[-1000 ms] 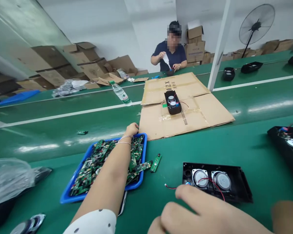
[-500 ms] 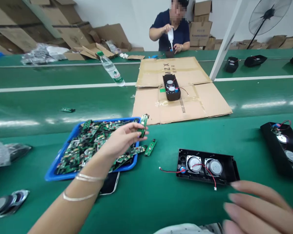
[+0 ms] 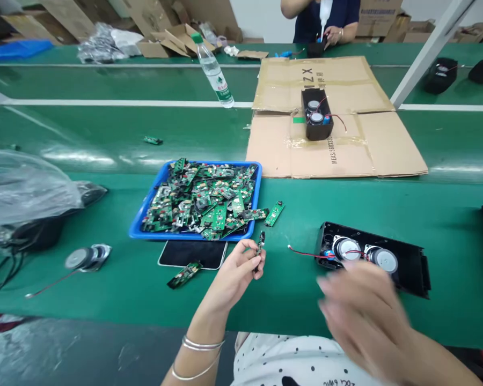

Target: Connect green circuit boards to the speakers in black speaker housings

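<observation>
My left hand pinches a small circuit board, held edge-on just in front of the blue tray of green boards. To the right, my right hand is smeared by motion; it passes over the near side of a black speaker housing, and whether it touches it I cannot tell. Inside that housing sit two round speakers and a blue part. A red wire with a white plug runs out leftward onto the green table.
A phone lies before the tray with a loose board near it; another board lies right of the tray. A loose speaker is at left. Beyond are flattened cardboard, a second housing, a bottle and a co-worker.
My left hand has drawn the circuit board back from the tray toward me. My right hand has come in over the speaker housing. The camera view has tilted down and turned left.
</observation>
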Available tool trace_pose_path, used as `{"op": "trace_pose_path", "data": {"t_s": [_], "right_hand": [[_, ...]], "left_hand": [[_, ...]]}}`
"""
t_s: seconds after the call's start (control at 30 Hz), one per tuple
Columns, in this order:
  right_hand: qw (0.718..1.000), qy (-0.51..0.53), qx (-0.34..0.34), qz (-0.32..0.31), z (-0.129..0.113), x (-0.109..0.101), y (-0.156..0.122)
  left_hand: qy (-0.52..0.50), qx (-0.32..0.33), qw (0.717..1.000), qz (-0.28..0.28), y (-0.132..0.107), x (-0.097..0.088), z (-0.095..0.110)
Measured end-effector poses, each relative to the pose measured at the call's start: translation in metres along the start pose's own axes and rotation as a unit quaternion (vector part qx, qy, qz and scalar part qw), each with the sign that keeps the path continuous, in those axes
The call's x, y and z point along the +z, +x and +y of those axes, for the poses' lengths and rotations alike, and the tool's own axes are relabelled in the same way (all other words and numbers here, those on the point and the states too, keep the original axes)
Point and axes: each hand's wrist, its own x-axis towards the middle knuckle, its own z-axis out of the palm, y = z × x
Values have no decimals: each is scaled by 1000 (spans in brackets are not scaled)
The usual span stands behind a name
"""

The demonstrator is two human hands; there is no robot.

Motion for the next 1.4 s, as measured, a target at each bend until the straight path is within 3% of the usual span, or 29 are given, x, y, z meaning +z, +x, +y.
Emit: {"op": "trace_pose_path", "data": {"t_s": [0.1, 0.2, 0.27, 0.37, 0.43, 0.53, 0.67, 0.8, 1.1, 1.4], "right_hand": [[981, -94, 14, -170, 0, 51, 31], [966, -115, 34, -229, 5, 81, 40], [975, -87, 41, -201, 9, 85, 40], [990, 24, 52, -130, 11, 74, 40], [987, 118, 68, -81, 10, 63, 41], [977, 186, 92, -55, 4, 51, 44], [976, 183, 111, -49, -5, 49, 42], [984, 138, 111, 9, -10, 60, 37], [983, 122, 117, 67, -14, 72, 37], [979, 131, 112, 106, -16, 75, 36]], "left_hand": [[-17, -7, 1000, -10, -12, -4, -6], [-50, -8, 998, -27, -19, -5, -11], [-82, -2, 996, -36, -22, -5, -13], [-100, -6, 993, -60, -24, -7, -14], [-82, 1, 994, -68, -23, -8, -16], [-22, 48, 998, -44, -19, -4, -18], [18, 79, 996, 24, -13, 11, -23], [-23, 92, 992, 89, -9, 30, -29], [-108, 143, 983, 37, -13, 51, -42], [-118, 163, 979, 44, -12, 58, -51]]}}
